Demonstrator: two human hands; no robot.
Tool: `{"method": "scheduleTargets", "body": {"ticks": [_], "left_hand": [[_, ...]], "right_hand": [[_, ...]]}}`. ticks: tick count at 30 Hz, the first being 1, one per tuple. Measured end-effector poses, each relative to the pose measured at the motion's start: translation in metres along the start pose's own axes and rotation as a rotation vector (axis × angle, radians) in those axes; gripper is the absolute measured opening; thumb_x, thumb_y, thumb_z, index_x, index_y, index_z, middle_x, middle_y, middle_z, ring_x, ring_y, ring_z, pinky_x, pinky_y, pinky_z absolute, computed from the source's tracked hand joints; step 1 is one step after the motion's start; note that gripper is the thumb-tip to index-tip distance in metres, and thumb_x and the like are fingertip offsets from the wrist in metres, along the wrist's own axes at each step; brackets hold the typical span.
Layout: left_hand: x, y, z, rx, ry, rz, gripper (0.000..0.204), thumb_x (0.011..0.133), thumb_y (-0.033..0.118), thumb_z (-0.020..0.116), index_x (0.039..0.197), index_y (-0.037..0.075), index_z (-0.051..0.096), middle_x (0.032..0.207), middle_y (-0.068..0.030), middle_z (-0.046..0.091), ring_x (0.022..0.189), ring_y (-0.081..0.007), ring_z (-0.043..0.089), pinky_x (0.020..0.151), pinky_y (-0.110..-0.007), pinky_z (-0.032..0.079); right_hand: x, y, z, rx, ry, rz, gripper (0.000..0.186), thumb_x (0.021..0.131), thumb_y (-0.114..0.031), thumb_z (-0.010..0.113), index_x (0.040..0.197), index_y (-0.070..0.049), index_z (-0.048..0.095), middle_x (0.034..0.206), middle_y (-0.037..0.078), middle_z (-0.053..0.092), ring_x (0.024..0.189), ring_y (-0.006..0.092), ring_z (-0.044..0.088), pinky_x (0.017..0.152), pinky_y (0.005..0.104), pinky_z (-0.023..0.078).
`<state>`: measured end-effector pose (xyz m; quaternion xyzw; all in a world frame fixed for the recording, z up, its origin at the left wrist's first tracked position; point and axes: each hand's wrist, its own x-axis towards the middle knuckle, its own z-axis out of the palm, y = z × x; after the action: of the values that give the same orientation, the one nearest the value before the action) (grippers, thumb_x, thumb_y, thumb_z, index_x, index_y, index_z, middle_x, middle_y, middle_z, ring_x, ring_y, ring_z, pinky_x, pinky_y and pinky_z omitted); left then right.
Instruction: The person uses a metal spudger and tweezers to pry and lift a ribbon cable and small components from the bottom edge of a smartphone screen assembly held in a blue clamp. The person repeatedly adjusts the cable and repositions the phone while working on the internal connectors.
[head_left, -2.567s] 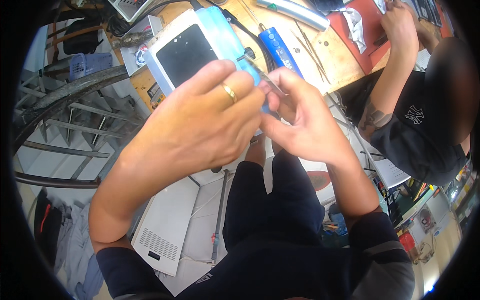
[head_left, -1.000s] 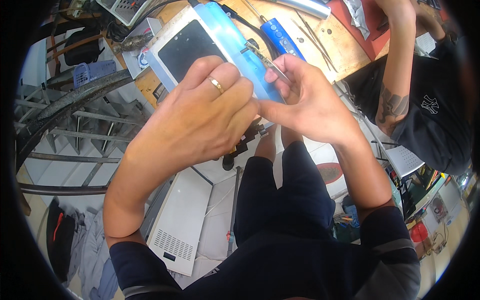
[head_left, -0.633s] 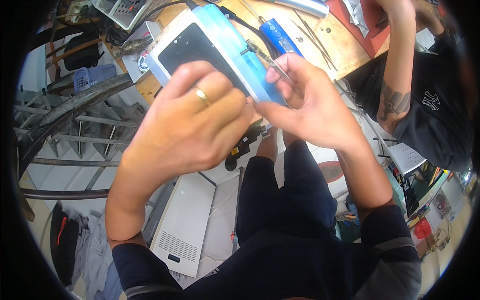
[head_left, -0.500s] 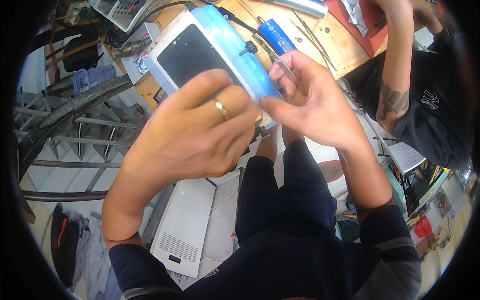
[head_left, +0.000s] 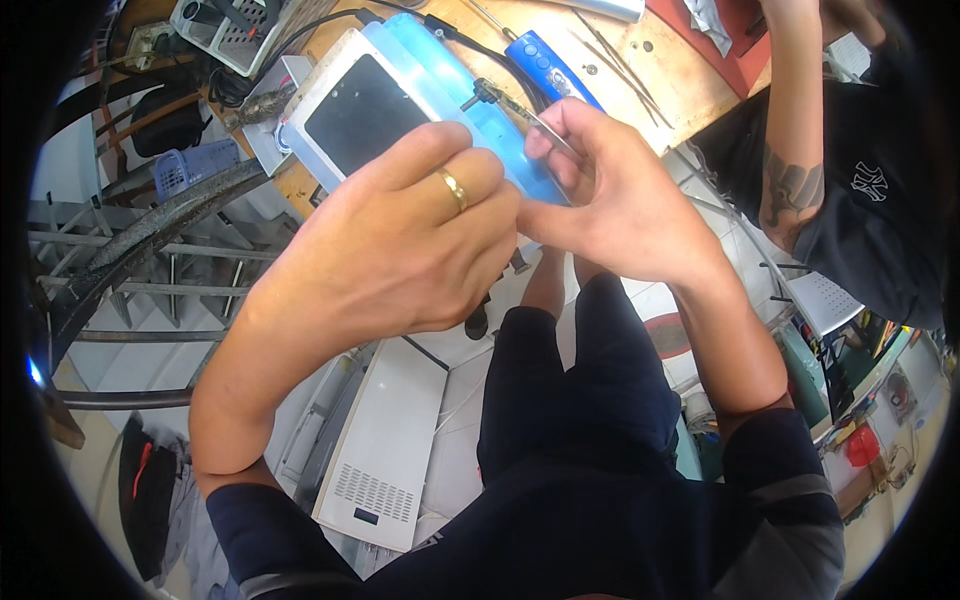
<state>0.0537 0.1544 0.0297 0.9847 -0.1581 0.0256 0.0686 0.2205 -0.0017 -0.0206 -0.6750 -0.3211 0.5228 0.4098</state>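
My left hand point(head_left: 400, 240) is closed with a gold ring on one finger; whatever its curled fingertips grip is hidden. Touching it from the right, my right hand point(head_left: 605, 200) has bent fingers around a thin metal strip point(head_left: 548, 133), with its thumb against my left fingers. Both hands are over a device point(head_left: 355, 112) with a dark rectangular pad, white rim and translucent light-blue casing point(head_left: 435, 70), which has a black knob point(head_left: 485, 92) on its side near the strip's upper end.
A wooden bench point(head_left: 640, 80) holds a blue handheld tool point(head_left: 545, 65), thin rods, cables and a red mat point(head_left: 745, 30). A white basket point(head_left: 225, 35) is at upper left. A co-worker's arm point(head_left: 795, 150) reaches in at right. A curved metal rail point(head_left: 150, 225) runs at left.
My left hand has risen slightly since half a second ago, and the bench and device sit a little higher and further left in the view. Both hands remain close together.
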Motion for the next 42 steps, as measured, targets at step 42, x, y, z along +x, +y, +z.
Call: {"method": "scheduleTargets", "body": {"ticks": [42], "left_hand": [[-0.015, 0.018, -0.004, 0.009, 0.049, -0.092, 0.019, 0.080, 0.012, 0.074, 0.095, 0.002, 0.078, 0.088, -0.0018, 0.058, 0.091, -0.0210, 0.061, 0.095, -0.038, 0.055]], "right_hand": [[-0.001, 0.005, 0.005, -0.036, 0.063, -0.078, 0.049, 0.081, -0.016, 0.093, 0.113, 0.002, 0.063, 0.087, 0.006, 0.058, 0.082, 0.0157, 0.057, 0.075, 0.0326, 0.050]]}}
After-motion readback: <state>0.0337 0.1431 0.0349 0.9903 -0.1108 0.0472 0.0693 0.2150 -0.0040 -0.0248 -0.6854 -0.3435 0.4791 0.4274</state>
